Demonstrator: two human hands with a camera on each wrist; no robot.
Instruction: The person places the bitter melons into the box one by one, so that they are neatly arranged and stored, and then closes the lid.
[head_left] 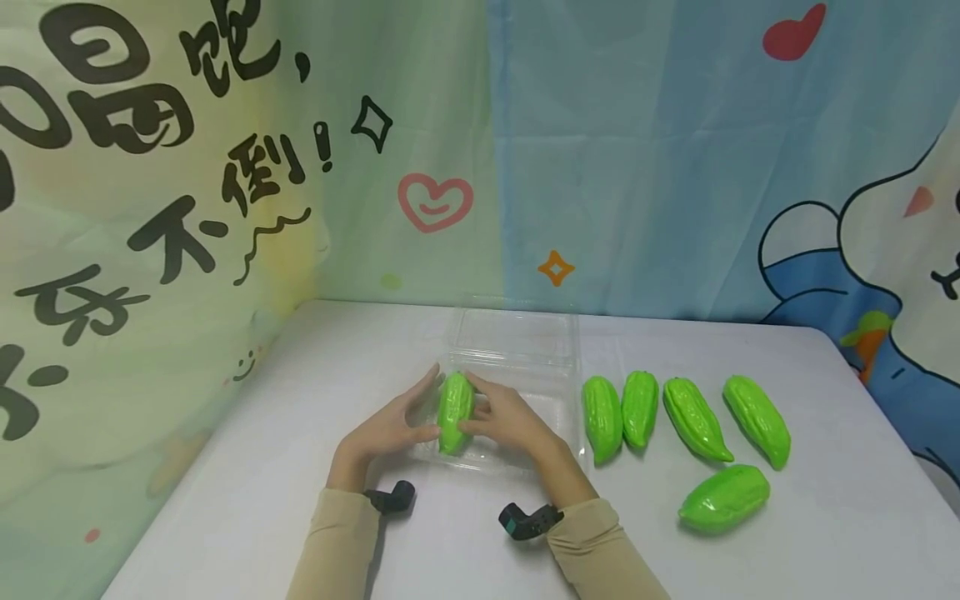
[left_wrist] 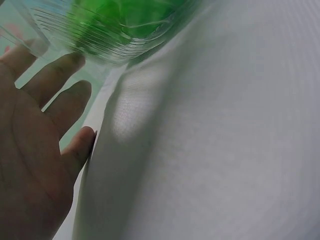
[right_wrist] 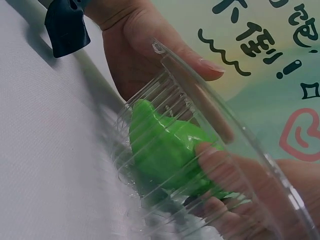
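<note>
White table (head_left: 247, 467) under both hands: right hand (head_left: 506, 421) pinches a green gourd (head_left: 454, 408) inside the clear box (head_left: 517, 350); left hand (head_left: 390, 429), fingers straight, steadies the box's outer wall.

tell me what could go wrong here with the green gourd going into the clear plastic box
The thin clear plastic clamshell box looks light; the left hand only touches its outer wall with straight fingers, so it may slide or tip. The right hand grips the ridged green toy gourd at the box's left edge; released there, it could crowd the five other green gourds waiting on the white table.
</note>
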